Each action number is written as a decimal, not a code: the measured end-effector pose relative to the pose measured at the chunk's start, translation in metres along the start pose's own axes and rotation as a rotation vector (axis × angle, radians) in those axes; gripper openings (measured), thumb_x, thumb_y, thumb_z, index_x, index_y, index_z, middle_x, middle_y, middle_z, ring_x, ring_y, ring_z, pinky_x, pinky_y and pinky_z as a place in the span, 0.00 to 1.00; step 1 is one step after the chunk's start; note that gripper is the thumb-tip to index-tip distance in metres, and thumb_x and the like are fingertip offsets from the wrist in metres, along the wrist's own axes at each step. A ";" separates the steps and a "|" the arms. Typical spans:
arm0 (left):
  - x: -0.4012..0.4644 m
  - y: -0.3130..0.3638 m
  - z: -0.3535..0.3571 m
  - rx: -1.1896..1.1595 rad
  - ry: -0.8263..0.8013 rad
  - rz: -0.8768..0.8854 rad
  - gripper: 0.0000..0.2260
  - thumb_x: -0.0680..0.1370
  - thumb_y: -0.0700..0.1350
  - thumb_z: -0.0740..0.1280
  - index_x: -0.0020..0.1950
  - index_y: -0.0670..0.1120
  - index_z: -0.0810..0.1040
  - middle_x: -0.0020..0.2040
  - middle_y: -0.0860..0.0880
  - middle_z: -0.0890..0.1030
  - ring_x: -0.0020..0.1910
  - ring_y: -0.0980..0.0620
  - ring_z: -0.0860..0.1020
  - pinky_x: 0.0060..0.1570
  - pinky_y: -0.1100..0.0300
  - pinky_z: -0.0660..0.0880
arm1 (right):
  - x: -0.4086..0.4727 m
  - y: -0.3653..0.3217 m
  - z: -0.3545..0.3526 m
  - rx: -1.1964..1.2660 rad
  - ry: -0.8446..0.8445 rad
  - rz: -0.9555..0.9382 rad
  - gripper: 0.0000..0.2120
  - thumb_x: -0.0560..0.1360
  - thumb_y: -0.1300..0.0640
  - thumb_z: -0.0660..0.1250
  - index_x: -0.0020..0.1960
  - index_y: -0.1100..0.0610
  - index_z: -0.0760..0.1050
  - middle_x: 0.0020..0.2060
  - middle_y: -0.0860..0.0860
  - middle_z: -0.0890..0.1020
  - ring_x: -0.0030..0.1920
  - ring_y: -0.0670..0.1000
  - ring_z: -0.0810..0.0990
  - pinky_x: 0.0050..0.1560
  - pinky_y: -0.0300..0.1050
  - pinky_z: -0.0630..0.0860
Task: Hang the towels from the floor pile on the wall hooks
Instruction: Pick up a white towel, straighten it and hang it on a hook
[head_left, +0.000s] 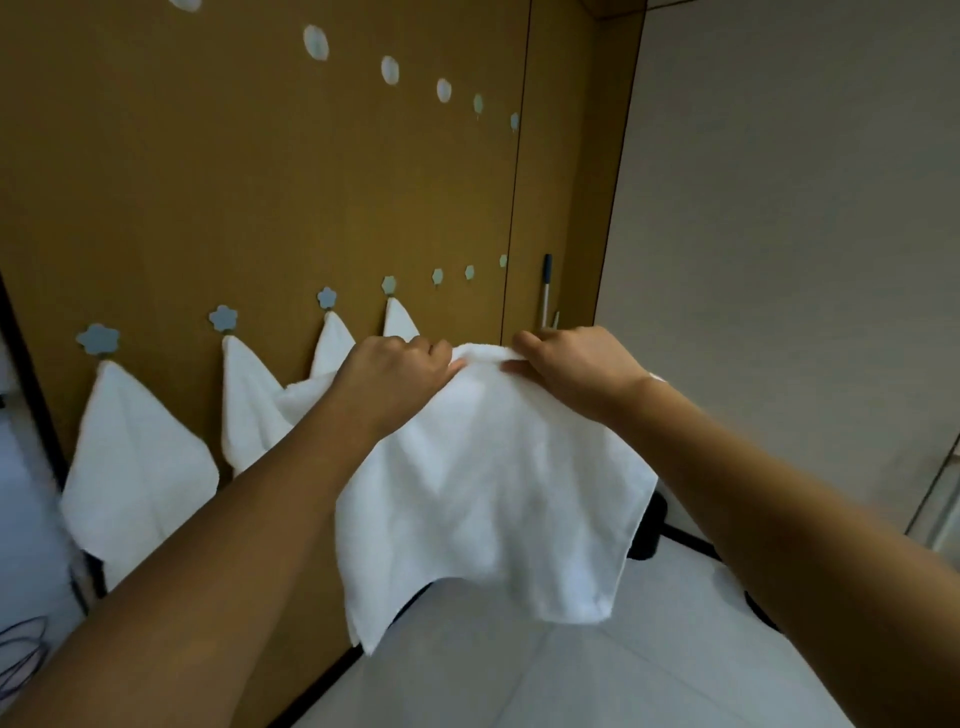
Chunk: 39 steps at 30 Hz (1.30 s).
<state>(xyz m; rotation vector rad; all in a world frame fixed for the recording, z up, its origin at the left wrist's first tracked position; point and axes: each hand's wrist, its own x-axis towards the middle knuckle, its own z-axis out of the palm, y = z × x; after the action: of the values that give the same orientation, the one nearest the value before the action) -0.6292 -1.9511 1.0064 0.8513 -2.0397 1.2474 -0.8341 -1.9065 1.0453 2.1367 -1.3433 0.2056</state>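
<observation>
Brown wooden wall panels (260, 182) fill most of the view, with a plain pale wall (779, 208) off to the right and a shiny white tiled floor (519, 686) below. Along the brown wall runs a low row of small blue flower-shaped hooks (97, 339), and higher up there is a row of round white dots (316, 42). Four white towels already hang from the low hooks by one corner each, like the big white hanging towel (137, 457) at the left end. The next blue hook in the row (437, 275) has nothing on it, and a few more past it are bare too. The person stands close to the wall and holds up one more soft white cloth towel (483, 499) with both hands. The left hand (395, 379) has its fingers curled tight around the top edge of the towel. The right hand (576, 369) pinches the same top edge just beside it, fingers curled over the cloth. The rest of the towel hangs down loose in front of the arms, well above the floor. I cannot see the floor pile from here. I think the step right now is getting a good bit of the top edge ready to hook. Next, I think the person has to lift the towel up and over to the bare hook and slip the bunched edge onto it so it stays. A thin pole with a dark tip (546, 291) leans by the wall edge.
</observation>
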 end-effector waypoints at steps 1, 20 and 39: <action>0.002 -0.001 0.014 -0.007 0.000 0.009 0.21 0.78 0.49 0.52 0.32 0.42 0.74 0.21 0.46 0.71 0.15 0.49 0.68 0.22 0.68 0.61 | 0.006 0.006 0.011 0.001 -0.010 -0.002 0.18 0.82 0.46 0.48 0.64 0.55 0.66 0.47 0.53 0.76 0.39 0.51 0.70 0.38 0.41 0.66; 0.084 -0.086 0.315 0.064 0.097 0.030 0.22 0.79 0.52 0.53 0.30 0.44 0.74 0.21 0.48 0.71 0.16 0.50 0.68 0.24 0.66 0.61 | 0.220 0.125 0.202 0.006 -0.035 0.024 0.19 0.82 0.45 0.47 0.63 0.56 0.66 0.49 0.54 0.77 0.41 0.54 0.75 0.39 0.43 0.71; 0.175 -0.097 0.520 0.226 -0.080 -0.006 0.17 0.77 0.49 0.65 0.31 0.43 0.77 0.21 0.48 0.72 0.15 0.51 0.69 0.23 0.68 0.57 | 0.373 0.279 0.369 0.074 0.037 -0.129 0.19 0.82 0.45 0.46 0.61 0.57 0.66 0.48 0.54 0.77 0.46 0.57 0.78 0.39 0.45 0.69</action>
<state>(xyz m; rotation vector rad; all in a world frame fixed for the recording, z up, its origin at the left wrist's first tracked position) -0.7439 -2.4962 0.9910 1.0246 -1.9803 1.4828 -0.9630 -2.4859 1.0196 2.2607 -1.1891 0.2443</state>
